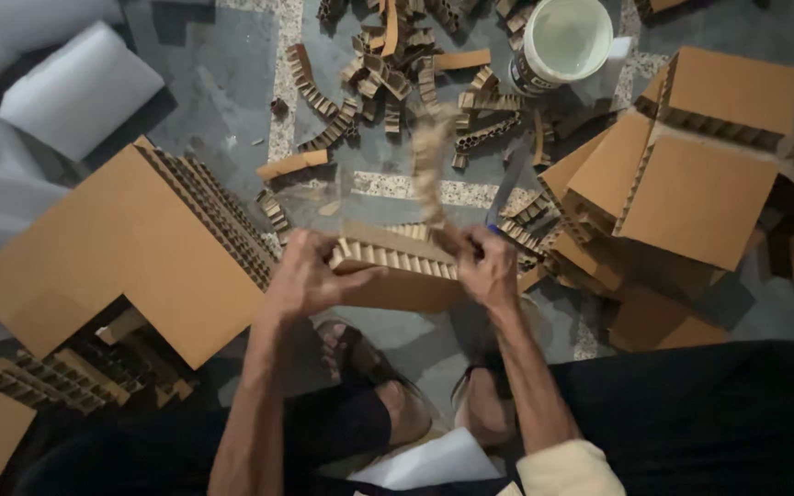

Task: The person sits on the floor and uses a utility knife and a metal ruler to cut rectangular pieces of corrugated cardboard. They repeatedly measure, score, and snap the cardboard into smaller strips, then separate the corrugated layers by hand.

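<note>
My left hand grips the left end of a thick honeycomb cardboard piece held in front of me above the floor. My right hand grips its right end, where a blurred strip of brown paper rises upward from the piece. The open honeycomb cells show along the piece's top edge. My feet in sandals are below the piece.
A large L-shaped honeycomb board lies at left. Stacked honeycomb corner pieces lie at right. Several small cardboard scraps litter the floor ahead, beside a white bucket. White foam sheets are at upper left.
</note>
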